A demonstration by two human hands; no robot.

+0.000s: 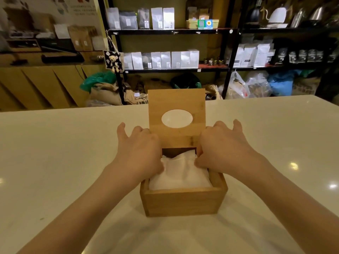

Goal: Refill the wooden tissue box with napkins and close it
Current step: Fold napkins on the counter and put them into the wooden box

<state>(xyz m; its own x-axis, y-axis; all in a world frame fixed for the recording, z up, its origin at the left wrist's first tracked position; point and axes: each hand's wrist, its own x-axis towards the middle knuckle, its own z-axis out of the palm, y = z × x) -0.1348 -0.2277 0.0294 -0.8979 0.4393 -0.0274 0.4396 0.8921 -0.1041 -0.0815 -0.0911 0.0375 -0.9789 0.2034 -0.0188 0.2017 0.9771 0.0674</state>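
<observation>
So the box (183,200) was a square little thing in honey-coloured wood, grain running sideways on the front panel, sitting in the middle of a pale, glossy surface (55,162) right in front of the person. Its lid (176,101) stood upright at the far edge, hinged open, same wood, with an oval hole cut through the middle where you could see the light surface behind it. There was a darker knot mark low on the lid near the right side.

Inside, the napkins (180,173) were white and a bit rumpled, filling the box nearly to the rim and bulging up higher toward the back. A dark gap showed between the top of the stack and the bottom of the lid.

Left hand (139,147) was over the left rim, fingers curled down and pressing on the left edge of the napkins, thumb splayed outward. Right hand (222,145) mirrored it on the right rim, fingertips tucked in against the right side of the stack. Neither grip was really closed on anything, more like half-curled and pushing down.

Behind the surface were black shelves (170,31) lined with white and grey pouches, plus sacks and plastic bags on the floor.
</observation>
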